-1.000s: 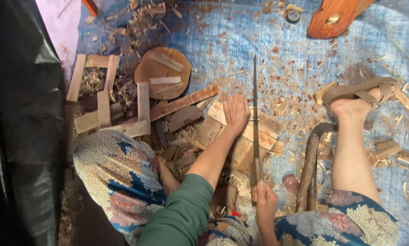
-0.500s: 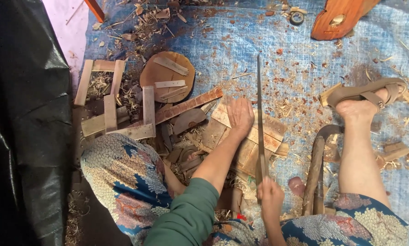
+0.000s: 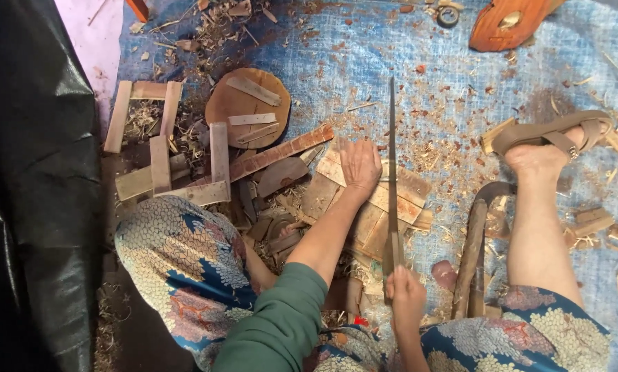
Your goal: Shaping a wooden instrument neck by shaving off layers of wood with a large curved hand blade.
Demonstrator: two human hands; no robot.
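Head view: I sit on a blue tarp (image 3: 419,41) strewn with wood shavings; my left hand (image 3: 359,165) lies flat, fingers spread, pressing down on a pale wooden board (image 3: 409,189) that rests on a low stack of offcuts between my knees; my right hand (image 3: 405,296) is clenched round the handle of a long narrow saw (image 3: 392,158); the blade runs straight away from me, its edge set on the board just beside my left fingers.

Step in hand, as I judge it: sawing the board, mid-stroke, the cut not through.

Next move calls for steady downward pressure from the left palm so the board does not shift; the stroke kept in line with the kerf; fingertips kept off the blade's path.

Around: a round wooden disc (image 3: 248,107) with slats on it; a long reddish strip (image 3: 281,153); my sandalled foot (image 3: 550,148) to the right.
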